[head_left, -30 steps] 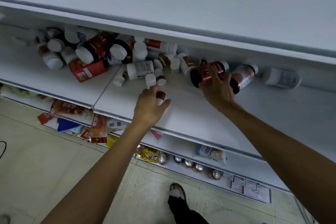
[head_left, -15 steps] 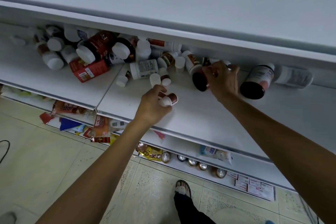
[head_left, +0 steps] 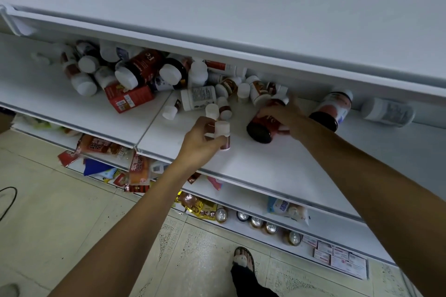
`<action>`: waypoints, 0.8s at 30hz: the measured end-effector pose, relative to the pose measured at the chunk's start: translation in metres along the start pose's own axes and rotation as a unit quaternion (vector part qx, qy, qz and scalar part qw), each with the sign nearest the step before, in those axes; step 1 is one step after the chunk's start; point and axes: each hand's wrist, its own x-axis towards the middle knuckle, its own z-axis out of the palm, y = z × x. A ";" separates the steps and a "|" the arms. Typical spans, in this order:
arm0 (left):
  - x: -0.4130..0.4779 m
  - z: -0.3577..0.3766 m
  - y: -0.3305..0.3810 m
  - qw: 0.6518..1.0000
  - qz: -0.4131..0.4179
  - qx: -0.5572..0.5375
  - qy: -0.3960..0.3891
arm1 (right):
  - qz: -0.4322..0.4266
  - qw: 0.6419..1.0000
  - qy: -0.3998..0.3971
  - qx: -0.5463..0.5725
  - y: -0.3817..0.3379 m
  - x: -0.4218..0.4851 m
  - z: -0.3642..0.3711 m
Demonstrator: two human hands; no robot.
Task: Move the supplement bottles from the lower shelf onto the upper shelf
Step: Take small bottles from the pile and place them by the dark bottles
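Observation:
Several supplement bottles lie in a heap (head_left: 144,75) at the back of the lower shelf (head_left: 277,166). My left hand (head_left: 200,142) grips a small white-capped red bottle (head_left: 223,134) over the shelf's front half. My right hand (head_left: 284,116) holds a large dark red bottle (head_left: 264,125) lying on its side, its dark base toward me. Another large dark bottle (head_left: 331,108) and a white bottle (head_left: 386,112) lie to the right. The upper shelf (head_left: 241,7) spreads wide and white above.
A red box (head_left: 128,99) lies in front of the heap. Lower shelves hold snack packets (head_left: 140,171), drink cans (head_left: 255,220) and small boxes (head_left: 337,258). My sandalled foot (head_left: 243,263) stands on the tiled floor. A black cable (head_left: 7,200) lies at left.
My right hand has drawn the large dark red bottle forward and away from the back wall. My left hand has lifted the small bottle slightly while still holding it.

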 end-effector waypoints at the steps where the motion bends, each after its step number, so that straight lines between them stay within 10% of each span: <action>1: -0.002 -0.001 0.000 1.000 0.000 -0.013 -0.001 | -0.002 1.000 -0.026 -0.008 0.002 -0.005 0.002; 10: -0.038 -0.033 0.003 0.997 0.050 -0.063 -0.018 | -0.221 0.959 -0.073 -0.163 0.009 -0.065 0.016; 24: -0.166 -0.159 0.021 0.978 0.181 0.000 0.100 | -0.410 0.895 -0.145 -0.105 -0.042 -0.231 0.091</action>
